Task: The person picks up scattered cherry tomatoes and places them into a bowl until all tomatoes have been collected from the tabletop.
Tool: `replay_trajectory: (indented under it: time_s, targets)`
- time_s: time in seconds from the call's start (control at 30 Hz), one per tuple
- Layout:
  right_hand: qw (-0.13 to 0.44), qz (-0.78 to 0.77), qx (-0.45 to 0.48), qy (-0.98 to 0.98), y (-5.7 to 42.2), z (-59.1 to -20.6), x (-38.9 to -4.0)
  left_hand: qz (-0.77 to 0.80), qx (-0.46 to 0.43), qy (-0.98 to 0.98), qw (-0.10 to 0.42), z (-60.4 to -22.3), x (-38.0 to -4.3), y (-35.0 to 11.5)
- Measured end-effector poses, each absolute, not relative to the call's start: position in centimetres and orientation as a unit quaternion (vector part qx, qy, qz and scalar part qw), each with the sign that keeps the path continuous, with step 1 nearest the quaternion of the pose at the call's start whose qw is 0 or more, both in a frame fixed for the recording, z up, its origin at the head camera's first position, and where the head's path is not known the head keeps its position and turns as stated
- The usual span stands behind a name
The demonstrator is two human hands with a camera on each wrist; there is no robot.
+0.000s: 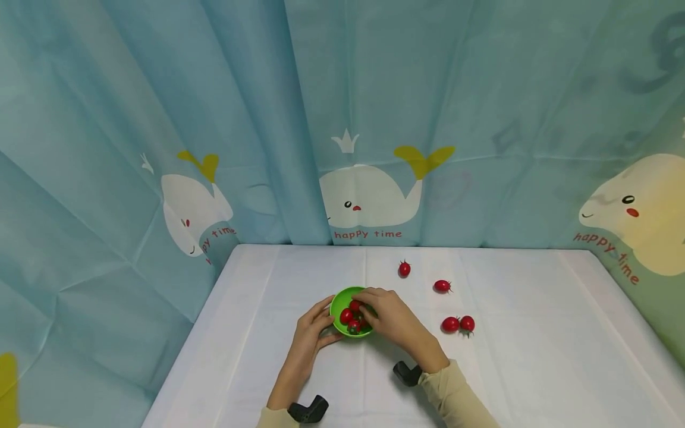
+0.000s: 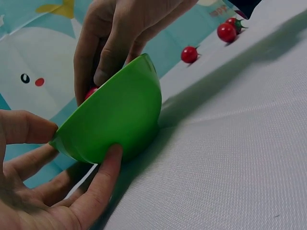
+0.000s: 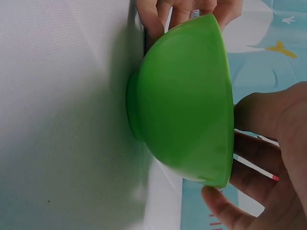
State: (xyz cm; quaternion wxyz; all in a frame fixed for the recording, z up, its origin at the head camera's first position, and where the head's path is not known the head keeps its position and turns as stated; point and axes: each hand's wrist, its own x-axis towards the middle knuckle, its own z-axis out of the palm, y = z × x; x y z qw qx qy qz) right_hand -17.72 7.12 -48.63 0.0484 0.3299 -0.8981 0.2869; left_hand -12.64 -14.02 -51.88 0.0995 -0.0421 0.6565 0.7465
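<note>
**Both hands at the green bowl**

While the left hand [image 1: 313, 330] cups the green bowl [image 1: 338, 303] at its 9 o'clock side, the right hand [image 1: 393, 318] reaches over the rim onto the tomatoes [image 1: 350, 315] inside; four loose tomatoes [image 1: 451, 324] lie on the bench [image 1: 535, 356] toward 2 o'clock.

Left wrist view: left fingers [image 2: 103, 184] curl against the bowl's wall.

Right wrist view: whether the right fingers [image 3: 249, 179] pinch anything, I cannot tell.

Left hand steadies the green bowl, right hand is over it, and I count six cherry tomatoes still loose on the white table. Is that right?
Not quite. The head view shows four loose cherry tomatoes on the white table, not six. The rest holds: the left hand steadies the green bowl and the right hand is over it.
</note>
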Motion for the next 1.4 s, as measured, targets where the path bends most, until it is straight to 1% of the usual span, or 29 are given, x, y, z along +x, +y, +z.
replay_trajectory:
  time_s: [0.43, 0.77, 1.0, 1.23, 1.4]
  targets:
    - [0.048, 0.302, 0.325, -0.895, 7.5, -48.1, -17.7, 0.748, -0.042, 0.655, 0.100, -51.9, -12.6, -14.2]
    - [0.031, 0.317, 0.320, -0.892, 7.6, -47.3, -17.5, 0.747, -0.045, 0.656, 0.098, -51.8, -12.6, -14.5]
    - [0.022, 0.341, 0.295, -0.892, 8.0, -46.8, -16.9, 0.750, -0.038, 0.653, 0.098, -51.9, -12.7, -14.2]
    - [0.030, 0.341, 0.281, -0.897, 9.9, -47.1, -16.4, 0.752, -0.041, 0.650, 0.100, -52.1, -12.7, -13.9]
    - [0.050, 0.349, 0.244, -0.904, 12.3, -46.8, -16.0, 0.752, -0.044, 0.650, 0.099, -52.0, -12.9, -14.1]
